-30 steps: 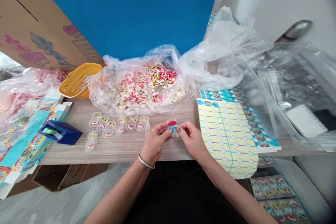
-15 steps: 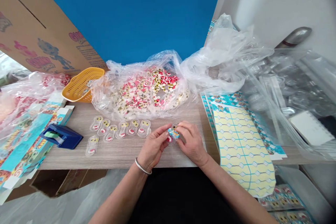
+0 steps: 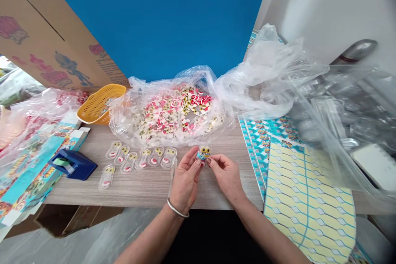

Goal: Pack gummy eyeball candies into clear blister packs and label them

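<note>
Near the table's front edge, my left hand (image 3: 186, 177) pinches a small clear pack (image 3: 205, 150) from its left side. The pack shows two yellow eye pieces above a blue printed sticker (image 3: 203, 156). My right hand (image 3: 227, 175) grips the same pack from the right, thumb and finger at the sticker. Left of my hands lies a row of clear packs (image 3: 143, 159) with yellow eyes and red-and-white pieces inside. One more such pack (image 3: 107, 177) lies apart, nearer the front. A yellow sticker sheet (image 3: 309, 202) lies to the right of my right hand.
Behind the packs sits an open plastic bag of loose pieces (image 3: 163, 111). An orange basket (image 3: 102, 101) and a blue tape dispenser (image 3: 82, 167) stand to the left. Clear plastic bags (image 3: 266, 66) and blue printed sheets (image 3: 260, 144) occupy the right side. A carton (image 3: 62, 41) stands back left.
The held pack has turned so its yellow eyes face up, and my right fingers have shifted to its right edge. The yellow sheet has moved right and spread wider. The view has shifted slightly.
</note>
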`<state>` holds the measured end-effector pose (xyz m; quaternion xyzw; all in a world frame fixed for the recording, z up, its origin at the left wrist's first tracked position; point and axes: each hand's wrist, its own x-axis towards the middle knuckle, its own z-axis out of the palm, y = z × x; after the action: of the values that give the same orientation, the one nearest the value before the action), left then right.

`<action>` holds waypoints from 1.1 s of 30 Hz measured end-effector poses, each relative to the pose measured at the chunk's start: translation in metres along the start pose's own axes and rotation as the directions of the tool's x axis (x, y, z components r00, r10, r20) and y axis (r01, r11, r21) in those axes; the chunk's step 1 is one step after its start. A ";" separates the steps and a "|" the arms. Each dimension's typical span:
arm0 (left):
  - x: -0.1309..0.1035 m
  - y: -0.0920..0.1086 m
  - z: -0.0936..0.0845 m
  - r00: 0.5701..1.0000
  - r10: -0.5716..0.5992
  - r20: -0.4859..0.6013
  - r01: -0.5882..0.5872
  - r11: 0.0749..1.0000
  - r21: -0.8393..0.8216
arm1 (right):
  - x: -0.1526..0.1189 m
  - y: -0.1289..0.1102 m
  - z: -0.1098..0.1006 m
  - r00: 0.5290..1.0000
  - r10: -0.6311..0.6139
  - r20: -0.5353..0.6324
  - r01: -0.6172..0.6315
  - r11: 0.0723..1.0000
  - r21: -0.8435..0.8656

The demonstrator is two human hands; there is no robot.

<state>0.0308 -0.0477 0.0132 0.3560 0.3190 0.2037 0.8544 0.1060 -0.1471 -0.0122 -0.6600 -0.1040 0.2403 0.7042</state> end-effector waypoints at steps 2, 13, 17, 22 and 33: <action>0.000 -0.005 0.004 1.000 0.012 -0.025 -0.012 0.999 -0.032 | 0.000 -0.001 0.004 0.995 -0.013 -0.097 0.014 1.000 0.011; 0.002 -0.007 0.007 0.996 0.083 -0.044 -0.077 0.990 0.121 | -0.006 -0.001 0.007 0.989 -0.122 -0.089 0.111 0.987 -0.120; 0.003 -0.004 0.002 0.986 0.163 0.047 -0.168 0.910 0.379 | -0.011 -0.002 0.003 0.962 -0.252 -0.107 0.216 0.938 -0.273; 0.002 -0.004 -0.004 0.986 0.105 0.129 -0.151 0.888 0.434 | -0.016 -0.004 0.001 0.940 -0.338 -0.040 0.301 0.881 -0.365; 0.048 0.116 -0.049 0.869 0.493 0.040 -0.391 0.636 0.665 | 0.002 -0.034 -0.031 0.919 -0.385 0.088 0.369 0.756 -0.540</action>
<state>0.0173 0.0802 0.0529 0.6825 0.3335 0.3075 0.5730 0.1287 -0.1741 0.0171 -0.8018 -0.2887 0.0443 0.5214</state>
